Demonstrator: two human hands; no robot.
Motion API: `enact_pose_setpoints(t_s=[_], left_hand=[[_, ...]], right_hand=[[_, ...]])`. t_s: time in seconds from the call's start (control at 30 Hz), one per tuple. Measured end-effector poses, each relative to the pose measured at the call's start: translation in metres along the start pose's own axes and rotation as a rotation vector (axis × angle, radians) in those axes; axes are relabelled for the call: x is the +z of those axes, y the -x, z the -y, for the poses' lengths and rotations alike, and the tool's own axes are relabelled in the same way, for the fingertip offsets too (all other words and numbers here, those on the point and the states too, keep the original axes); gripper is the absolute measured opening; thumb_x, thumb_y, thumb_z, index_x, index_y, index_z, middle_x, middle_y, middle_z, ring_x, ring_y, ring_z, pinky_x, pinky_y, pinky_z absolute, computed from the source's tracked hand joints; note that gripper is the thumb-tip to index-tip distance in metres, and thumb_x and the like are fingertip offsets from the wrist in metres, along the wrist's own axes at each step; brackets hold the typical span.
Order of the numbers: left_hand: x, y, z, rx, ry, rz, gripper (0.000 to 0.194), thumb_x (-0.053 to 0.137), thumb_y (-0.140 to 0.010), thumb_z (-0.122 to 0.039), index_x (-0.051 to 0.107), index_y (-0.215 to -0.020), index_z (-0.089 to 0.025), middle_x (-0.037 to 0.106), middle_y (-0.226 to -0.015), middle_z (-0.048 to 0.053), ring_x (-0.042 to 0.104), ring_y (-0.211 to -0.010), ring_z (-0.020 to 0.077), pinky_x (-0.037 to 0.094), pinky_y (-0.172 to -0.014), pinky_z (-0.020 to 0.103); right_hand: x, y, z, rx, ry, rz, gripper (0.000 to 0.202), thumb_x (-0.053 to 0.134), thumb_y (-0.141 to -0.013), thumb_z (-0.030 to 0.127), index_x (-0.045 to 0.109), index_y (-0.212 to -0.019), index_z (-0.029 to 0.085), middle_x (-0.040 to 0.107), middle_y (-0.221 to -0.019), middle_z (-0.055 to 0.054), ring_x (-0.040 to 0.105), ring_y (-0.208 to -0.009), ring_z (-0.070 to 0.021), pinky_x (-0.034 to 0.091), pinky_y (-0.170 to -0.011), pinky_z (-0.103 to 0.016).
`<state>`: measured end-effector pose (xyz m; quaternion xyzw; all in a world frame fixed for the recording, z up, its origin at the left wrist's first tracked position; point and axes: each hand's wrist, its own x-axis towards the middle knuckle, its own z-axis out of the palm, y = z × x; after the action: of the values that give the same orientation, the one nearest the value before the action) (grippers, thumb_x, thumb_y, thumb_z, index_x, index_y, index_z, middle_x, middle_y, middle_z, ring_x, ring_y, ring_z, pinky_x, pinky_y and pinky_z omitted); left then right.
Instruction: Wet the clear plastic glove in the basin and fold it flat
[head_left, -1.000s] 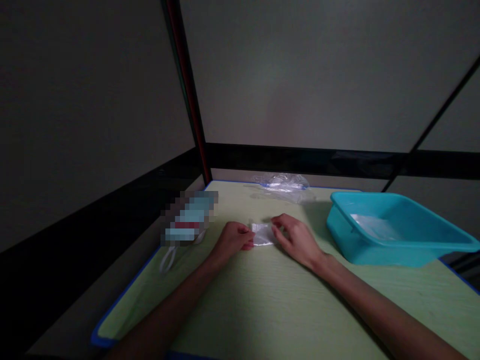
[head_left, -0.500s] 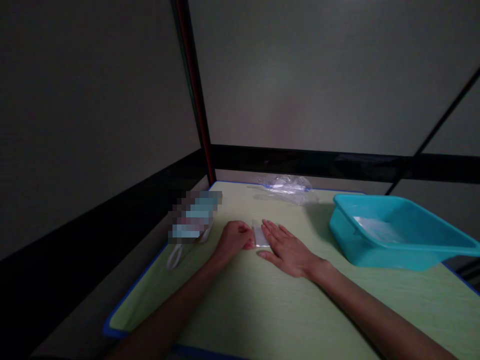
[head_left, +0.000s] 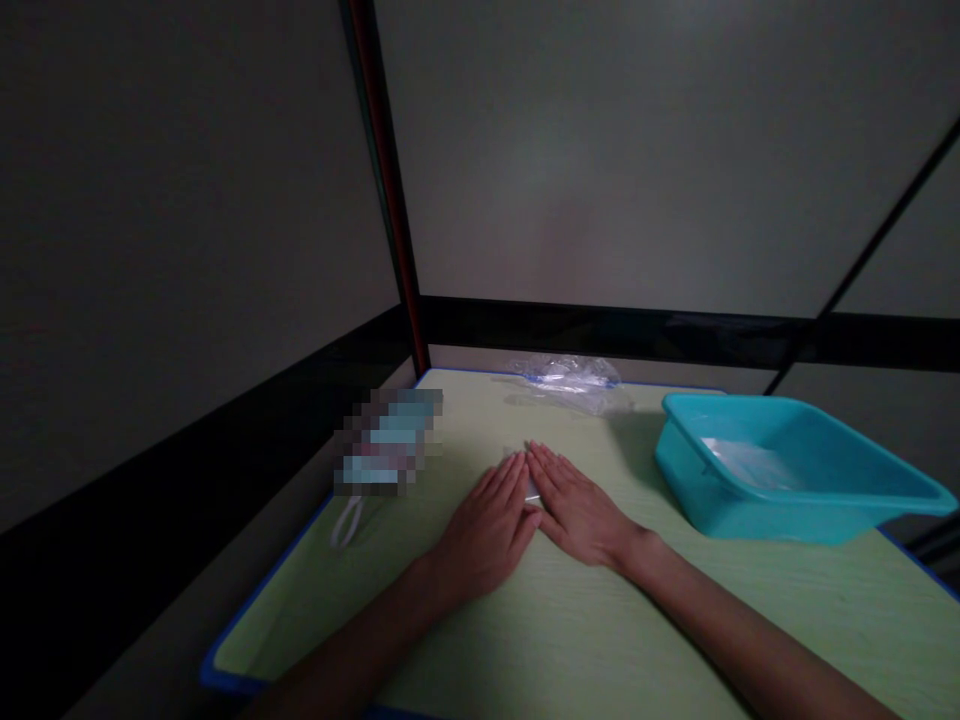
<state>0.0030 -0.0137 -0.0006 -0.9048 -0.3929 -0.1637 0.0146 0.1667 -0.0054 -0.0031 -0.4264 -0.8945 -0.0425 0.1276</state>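
Observation:
Both hands lie flat, side by side, on the pale green table (head_left: 600, 640). My left hand (head_left: 487, 530) is open, palm down, its fingers stretched forward. Beside it my right hand (head_left: 581, 510) is also open and palm down, its thumb close to the left thumb. Under and between them lies a small clear plastic packet (head_left: 533, 490). Only a sliver of it shows, since the fingers cover most of it, and I cannot make out its contents.
A turquoise plastic basin (head_left: 750, 520) stands at the right, with white or clear sheets (head_left: 750, 462) inside. Crumpled clear plastic (head_left: 574, 382) lies at the table's back edge. At the left is a blurred-out object with a white strap loop (head_left: 346, 522). Walls close in behind and left.
My left hand has gone from curled fingers at the packet's left edge to lying flat over it. The right hand has stayed nearly where it was.

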Motion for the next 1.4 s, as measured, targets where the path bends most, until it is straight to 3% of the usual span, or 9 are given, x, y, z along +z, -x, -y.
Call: enact_pose_setpoints(t_s=[0.4,0.73,0.9,0.97,1.07,1.2,1.4], left_hand=[[0.001,0.001,0.001,-0.011,-0.032,0.055,0.053,0.024,-0.085,-0.04,0.025,-0.127,-0.007,0.022,-0.135,0.015,0.014,-0.125,0.0216,0.017,-0.1,0.039],[-0.008,-0.001,0.004,-0.026,0.095,0.121,0.056,0.029,-0.083,-0.044,0.026,-0.127,-0.009,0.024,-0.134,0.014,0.016,-0.124,0.0211,0.015,-0.1,0.042],[-0.008,-0.004,0.016,-0.08,0.34,-0.028,0.053,0.04,-0.08,-0.033,0.029,-0.126,-0.01,0.028,-0.133,0.013,0.024,-0.122,0.0185,0.024,-0.099,0.035],[-0.007,-0.005,0.019,-0.098,0.378,-0.122,0.048,0.043,-0.078,-0.024,0.034,-0.123,-0.012,0.033,-0.131,0.011,0.03,-0.119,0.018,0.027,-0.098,0.033],[-0.006,-0.005,0.018,-0.046,0.312,-0.172,0.044,0.045,-0.074,-0.018,0.042,-0.118,-0.014,0.044,-0.122,0.009,0.04,-0.111,0.0183,0.03,-0.096,0.033],[-0.004,-0.004,0.016,-0.008,0.212,-0.154,0.043,0.047,-0.073,-0.018,0.044,-0.115,-0.014,0.049,-0.116,0.009,0.044,-0.106,0.0192,0.033,-0.094,0.033],[-0.003,-0.005,0.015,-0.017,0.204,-0.107,0.037,0.049,-0.071,-0.019,0.048,-0.108,-0.017,0.052,-0.112,0.007,0.045,-0.104,0.0195,0.034,-0.092,0.033]], right_hand=[[-0.001,0.0,0.0,0.01,0.018,0.069,0.058,0.027,-0.085,0.041,0.024,-0.129,0.002,0.022,-0.133,-0.018,0.017,-0.123,-0.0234,0.023,-0.099,-0.038],[-0.002,0.002,-0.002,0.022,-0.016,0.087,0.059,0.025,-0.085,0.046,0.02,-0.131,0.008,0.021,-0.134,-0.016,0.018,-0.123,-0.0221,0.02,-0.099,-0.043],[-0.015,0.008,-0.013,-0.027,-0.061,0.017,0.057,0.031,-0.084,0.045,0.021,-0.131,0.014,0.024,-0.134,-0.013,0.02,-0.123,-0.0214,0.02,-0.098,-0.044],[-0.023,0.011,-0.02,-0.059,-0.06,-0.035,0.044,0.036,-0.084,0.037,0.036,-0.123,0.017,0.036,-0.129,-0.011,0.03,-0.118,-0.0207,0.024,-0.096,-0.041],[-0.034,0.013,-0.026,-0.115,-0.023,-0.066,0.023,0.038,-0.085,0.026,0.057,-0.096,0.018,0.055,-0.102,-0.008,0.048,-0.098,-0.0187,0.035,-0.086,-0.035],[-0.037,0.011,-0.022,-0.084,0.016,-0.092,0.019,0.037,-0.085,0.021,0.056,-0.081,0.017,0.057,-0.077,-0.005,0.051,-0.078,-0.0168,0.04,-0.073,-0.03],[-0.029,0.006,-0.016,-0.114,0.049,-0.093,0.021,0.034,-0.085,0.016,0.054,-0.078,0.016,0.056,-0.072,-0.004,0.051,-0.074,-0.0164,0.04,-0.071,-0.03]])
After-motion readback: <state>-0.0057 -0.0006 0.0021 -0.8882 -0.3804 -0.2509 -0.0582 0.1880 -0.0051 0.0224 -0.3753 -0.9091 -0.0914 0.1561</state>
